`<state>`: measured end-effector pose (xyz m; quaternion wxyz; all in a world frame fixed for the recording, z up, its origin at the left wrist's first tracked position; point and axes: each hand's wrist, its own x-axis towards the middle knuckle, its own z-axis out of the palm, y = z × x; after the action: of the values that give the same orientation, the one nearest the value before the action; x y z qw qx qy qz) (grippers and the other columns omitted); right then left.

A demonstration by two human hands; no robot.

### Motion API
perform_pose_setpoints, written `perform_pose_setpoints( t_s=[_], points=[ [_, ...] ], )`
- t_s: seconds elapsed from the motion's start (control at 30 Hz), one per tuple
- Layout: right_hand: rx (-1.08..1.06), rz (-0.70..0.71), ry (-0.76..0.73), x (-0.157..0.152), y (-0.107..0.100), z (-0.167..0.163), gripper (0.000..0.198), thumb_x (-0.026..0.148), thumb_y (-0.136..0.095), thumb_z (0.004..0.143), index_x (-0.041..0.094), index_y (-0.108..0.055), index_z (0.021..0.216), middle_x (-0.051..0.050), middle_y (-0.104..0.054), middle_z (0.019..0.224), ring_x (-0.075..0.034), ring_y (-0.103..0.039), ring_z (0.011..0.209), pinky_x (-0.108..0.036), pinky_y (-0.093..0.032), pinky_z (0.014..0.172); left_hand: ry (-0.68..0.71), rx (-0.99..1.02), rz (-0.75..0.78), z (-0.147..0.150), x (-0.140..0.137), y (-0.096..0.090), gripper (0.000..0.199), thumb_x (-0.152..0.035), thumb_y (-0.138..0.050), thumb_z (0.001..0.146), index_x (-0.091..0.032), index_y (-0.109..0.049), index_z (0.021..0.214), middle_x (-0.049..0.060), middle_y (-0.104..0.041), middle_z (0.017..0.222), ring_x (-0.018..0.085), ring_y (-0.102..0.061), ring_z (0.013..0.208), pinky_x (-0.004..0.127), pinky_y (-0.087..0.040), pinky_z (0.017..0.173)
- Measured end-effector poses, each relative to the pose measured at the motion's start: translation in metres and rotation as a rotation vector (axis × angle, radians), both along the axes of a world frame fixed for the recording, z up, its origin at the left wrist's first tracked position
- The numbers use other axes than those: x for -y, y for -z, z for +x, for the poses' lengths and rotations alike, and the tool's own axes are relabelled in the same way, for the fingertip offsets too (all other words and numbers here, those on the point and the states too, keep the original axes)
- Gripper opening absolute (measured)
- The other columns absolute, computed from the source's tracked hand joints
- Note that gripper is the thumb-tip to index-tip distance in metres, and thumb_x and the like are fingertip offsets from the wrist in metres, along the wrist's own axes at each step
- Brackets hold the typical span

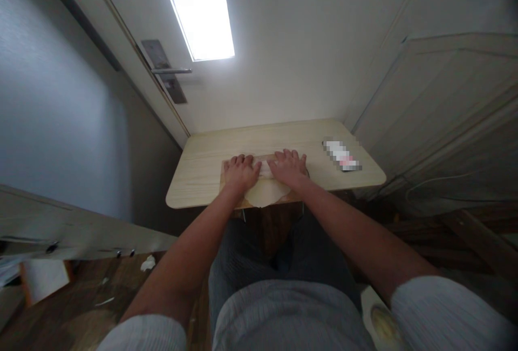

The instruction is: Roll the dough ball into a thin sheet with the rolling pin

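Observation:
In the head view, my left hand [242, 173] and my right hand [289, 166] lie palm down side by side, fingers stretched forward and a little apart. Both press on a whitish strip [265, 169] running between them, mostly covered by the hands; I cannot tell whether it is a roll or a fold. Just below it spreads a thin, pale cream sheet with a rounded near edge [265, 193], reaching the table's front edge. Beneath these lies a flat tan board or mat [222, 178], partly hidden by my left wrist.
The light wooden table [194, 173] stands against a white door with a metal handle [172, 71]. A pixelated flat object [342, 156] lies at the table's right. A white container with yellowish contents [384, 324] is low at right. Paper scraps [148, 263] lie on the floor.

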<state>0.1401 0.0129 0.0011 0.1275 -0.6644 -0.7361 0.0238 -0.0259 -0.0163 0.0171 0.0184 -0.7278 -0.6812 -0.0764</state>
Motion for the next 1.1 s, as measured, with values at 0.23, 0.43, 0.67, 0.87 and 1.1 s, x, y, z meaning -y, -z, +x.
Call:
perform_pose_setpoints(
  t_s=[0.23, 0.43, 0.67, 0.87, 1.1],
  points=[
    [-0.016, -0.045, 0.006, -0.013, -0.002, -0.001, 0.058, 0.055, -0.036, 0.095, 0.023, -0.053, 0.140, -0.014, -0.049, 0.147, -0.037, -0.038, 0.133, -0.066, -0.018, 0.110, -0.024, -0.005, -0.041, 0.000, -0.008, -0.004, 0.054, -0.055, -0.024, 0.098, -0.026, -0.051, 0.135, 0.014, -0.056, 0.134, 0.035, -0.046, 0.124, 0.053, -0.032, 0.102],
    [-0.022, -0.054, 0.008, -0.021, -0.004, -0.002, 0.059, 0.059, -0.035, 0.094, 0.024, -0.055, 0.138, -0.014, -0.053, 0.142, -0.038, -0.041, 0.131, -0.066, -0.022, 0.108, -0.039, 0.027, -0.052, 0.000, -0.016, -0.005, 0.056, -0.055, -0.025, 0.098, -0.024, -0.052, 0.134, 0.016, -0.056, 0.133, 0.035, -0.046, 0.123, 0.051, -0.034, 0.101],
    [-0.023, -0.105, 0.024, -0.040, -0.002, -0.005, 0.065, 0.065, -0.035, 0.092, 0.021, -0.056, 0.136, -0.017, -0.054, 0.140, -0.038, -0.041, 0.130, -0.067, -0.022, 0.107, -0.067, 0.047, -0.067, -0.003, -0.030, -0.004, 0.052, -0.053, -0.026, 0.098, -0.024, -0.056, 0.129, 0.015, -0.058, 0.131, 0.035, -0.046, 0.124, 0.052, -0.035, 0.101],
    [-0.047, -0.080, 0.044, -0.057, 0.002, -0.006, 0.064, 0.064, -0.039, 0.091, 0.017, -0.061, 0.128, -0.019, -0.059, 0.132, -0.038, -0.047, 0.124, -0.063, -0.027, 0.104, -0.055, 0.063, -0.118, -0.006, -0.047, -0.002, 0.052, -0.051, -0.026, 0.098, -0.023, -0.056, 0.131, 0.017, -0.058, 0.133, 0.037, -0.046, 0.124, 0.055, -0.034, 0.100],
    [-0.061, -0.036, 0.063, -0.070, -0.001, -0.009, 0.061, 0.059, -0.034, 0.096, 0.013, -0.061, 0.124, -0.020, -0.063, 0.123, -0.035, -0.053, 0.117, -0.054, -0.033, 0.100, -0.079, 0.099, -0.139, -0.009, -0.074, 0.003, 0.054, -0.049, -0.023, 0.099, -0.022, -0.064, 0.120, 0.017, -0.066, 0.121, 0.035, -0.055, 0.114, 0.055, -0.035, 0.098]
  ],
)
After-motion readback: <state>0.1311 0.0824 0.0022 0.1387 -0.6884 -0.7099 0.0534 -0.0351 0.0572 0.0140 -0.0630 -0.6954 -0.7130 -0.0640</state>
